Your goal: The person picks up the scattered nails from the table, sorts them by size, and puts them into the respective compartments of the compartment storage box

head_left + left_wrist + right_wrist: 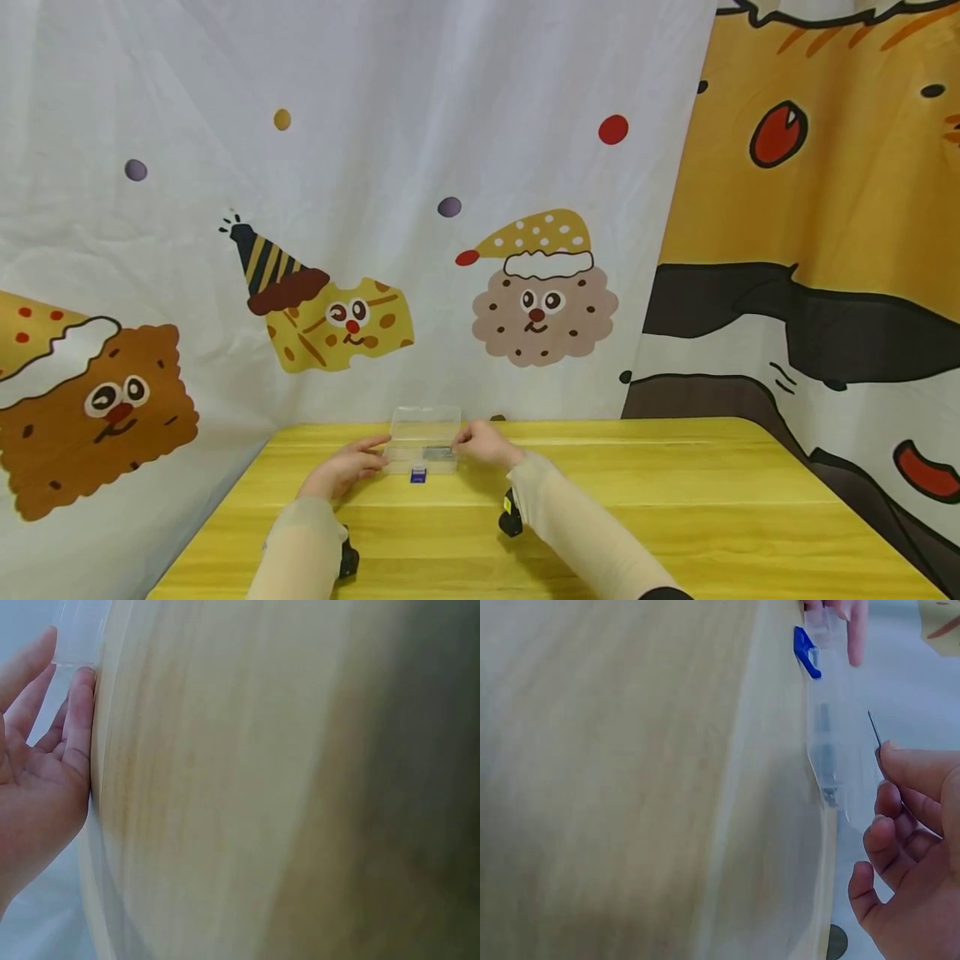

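A clear plastic box (pixel 401 456) with its lid (pixel 426 422) raised stands near the table's far edge. Through its wall I see a dark grey cluster of small metal pieces (pixel 438 453), too small to tell apart. On its front hangs a blue latch (pixel 804 652). My left hand (pixel 345 468) rests at the box's left end, fingers extended; in the left wrist view the fingertips (pixel 84 675) touch or nearly touch the clear plastic. Between thumb and index finger, my right hand (pixel 919 825) pinches a thin, pointed nail (pixel 874 727) beside the box's right end.
The yellow wood-grain table (pixel 637 500) extends toward me and to the right. Behind it hangs a white curtain (pixel 360 150) printed with cartoon food. Black wrist devices (pixel 511 515) sit under both forearms.
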The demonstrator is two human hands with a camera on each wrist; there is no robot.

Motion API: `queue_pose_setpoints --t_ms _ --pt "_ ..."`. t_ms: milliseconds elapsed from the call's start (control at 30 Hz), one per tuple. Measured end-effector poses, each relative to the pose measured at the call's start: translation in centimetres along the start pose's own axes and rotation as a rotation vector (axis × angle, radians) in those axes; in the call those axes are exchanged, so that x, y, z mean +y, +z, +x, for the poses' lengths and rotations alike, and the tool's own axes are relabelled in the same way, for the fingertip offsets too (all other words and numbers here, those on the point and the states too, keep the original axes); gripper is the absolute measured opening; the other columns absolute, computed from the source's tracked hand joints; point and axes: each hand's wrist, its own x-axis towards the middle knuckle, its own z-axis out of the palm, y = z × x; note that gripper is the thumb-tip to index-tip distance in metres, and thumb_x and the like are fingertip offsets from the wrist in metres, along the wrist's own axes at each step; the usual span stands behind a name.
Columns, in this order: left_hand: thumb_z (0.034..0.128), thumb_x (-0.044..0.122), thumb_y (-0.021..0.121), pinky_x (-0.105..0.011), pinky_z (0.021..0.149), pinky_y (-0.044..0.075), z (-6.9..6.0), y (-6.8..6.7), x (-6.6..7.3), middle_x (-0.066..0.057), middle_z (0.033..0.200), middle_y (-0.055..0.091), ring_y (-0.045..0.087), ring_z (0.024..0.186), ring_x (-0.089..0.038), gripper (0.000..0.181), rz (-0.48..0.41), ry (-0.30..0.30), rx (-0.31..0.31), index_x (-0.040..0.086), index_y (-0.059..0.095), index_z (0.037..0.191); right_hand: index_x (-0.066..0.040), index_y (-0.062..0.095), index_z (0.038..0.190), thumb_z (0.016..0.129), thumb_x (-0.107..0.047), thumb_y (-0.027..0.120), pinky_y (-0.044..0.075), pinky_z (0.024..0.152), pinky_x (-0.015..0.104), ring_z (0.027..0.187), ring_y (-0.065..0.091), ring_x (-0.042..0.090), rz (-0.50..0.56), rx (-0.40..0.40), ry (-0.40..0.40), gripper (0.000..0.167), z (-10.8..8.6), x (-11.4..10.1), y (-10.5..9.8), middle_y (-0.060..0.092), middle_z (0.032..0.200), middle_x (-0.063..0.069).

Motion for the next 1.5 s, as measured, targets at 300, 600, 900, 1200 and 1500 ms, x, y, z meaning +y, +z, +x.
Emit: queue_pose_setpoints --t_ms 300,600,900,1200,1500 --pt "0.0933 0.001 0.060 -0.041 0.092 0.047 0.1 -0.1 -0.1 -0.033 0.139 0.039 0.055 0.108 -0.025 0.059 -0.003 0.005 -0.009 -0.005 0.035 0.147 0.000 0.076 0.090 0.090 -0.006 0.064 0.040 0.057 0.021 0.060 0.047 0.006 -0.054 0.029 -0.009 0.013 0.0 0.1 1.2 0.071 0.086 0.003" --pt "0.0936 0.000 0.060 -0.039 0.090 0.048 0.4 -0.2 -0.4 -0.027 0.127 0.051 0.056 0.101 -0.022 0.059 -0.004 0.000 0.004 -0.006 0.035 0.147 0.001 0.075 0.091 0.091 -0.004 0.064 0.041 0.057 0.022 0.061 0.048 0.008 -0.053 0.042 0.000 0.012 -0.5 -0.5 1.3 0.071 0.086 0.005" --pt "0.0925 -0.001 0.060 -0.041 0.091 0.047 0.4 -0.1 -0.5 -0.033 0.140 0.039 0.054 0.110 -0.027 0.059 -0.002 0.014 0.006 -0.006 0.036 0.146 0.001 0.076 0.096 0.093 -0.007 0.062 0.038 0.055 0.022 0.057 0.044 0.006 -0.045 0.024 0.001 0.016 -0.9 -0.5 0.7 0.072 0.092 0.006" --pt "0.0939 0.002 0.060 -0.040 0.092 0.047 0.3 -0.1 -0.3 -0.034 0.142 0.035 0.052 0.112 -0.028 0.061 0.002 0.015 -0.017 -0.005 0.033 0.148 0.007 0.072 0.102 0.095 -0.005 0.060 0.052 0.070 0.031 0.078 0.062 0.016 0.027 0.080 0.009 0.019 -2.5 -0.2 -2.8 0.070 0.100 0.014" --pt "0.0930 0.000 0.060 -0.042 0.093 0.047 0.2 0.2 -0.3 -0.034 0.141 0.036 0.052 0.113 -0.029 0.058 0.013 0.011 0.030 -0.005 0.036 0.146 0.009 0.070 0.108 0.096 -0.009 0.060 0.052 0.084 0.042 0.096 0.063 0.028 0.078 0.137 0.102 0.024 -4.2 2.5 -5.9 0.069 0.105 0.015"
